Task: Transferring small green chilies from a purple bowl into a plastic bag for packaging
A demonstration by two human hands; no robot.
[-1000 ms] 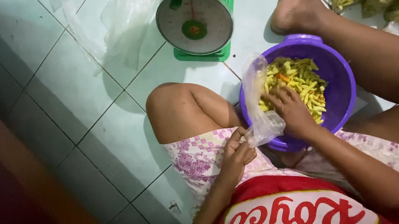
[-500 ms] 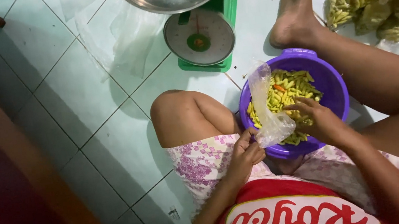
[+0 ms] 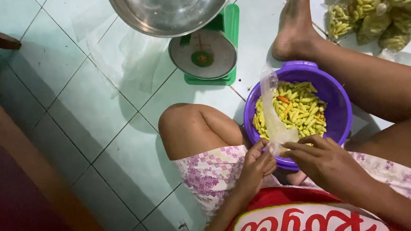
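I sit on a tiled floor with a purple bowl (image 3: 336,97) between my legs, filled with small yellow-green chillies (image 3: 299,106). My left hand (image 3: 257,167) and my right hand (image 3: 322,162) meet at the bowl's near rim. Both pinch the lower end of a clear plastic bag (image 3: 274,116). The bag stands up over the chillies and looks almost empty.
A green kitchen scale (image 3: 204,54) with a steel pan (image 3: 171,4) stands beyond my left knee. Several filled bags of chillies (image 3: 382,2) lie at the far right by my foot. Loose clear plastic (image 3: 128,57) lies left of the scale. A dark wooden edge (image 3: 12,166) runs along the left.
My right hand has come out of the chillies and joined my left hand at the bag's lower end. The bag now stands upright over the bowl.
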